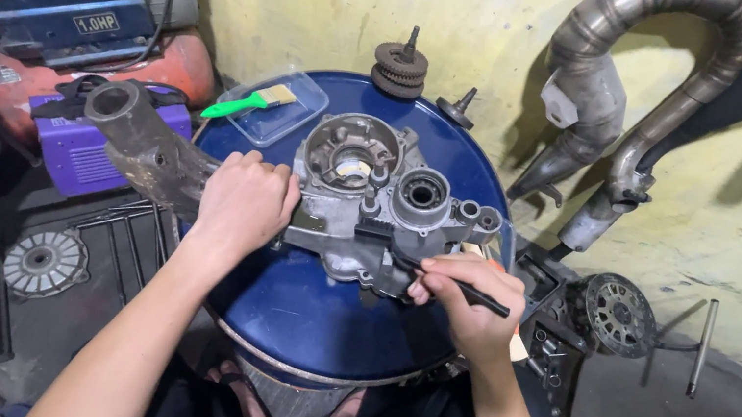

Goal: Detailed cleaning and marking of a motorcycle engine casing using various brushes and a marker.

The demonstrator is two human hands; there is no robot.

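Head view: left hand point(243, 203) clamps the engine case point(372, 199) on the blue drum point(314, 319). Right hand point(466, 298) grips a black brush point(426, 265) against the case's near edge.

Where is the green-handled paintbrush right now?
In the head view, the green-handled paintbrush lies across a clear plastic tray at the blue drum top's far-left edge, beyond the left hand.

Grey metal crankcase point(363, 197), round bores facing up, lying flat on top of the blue drum point(315, 314), thin black tool point(462, 290) at its near edge
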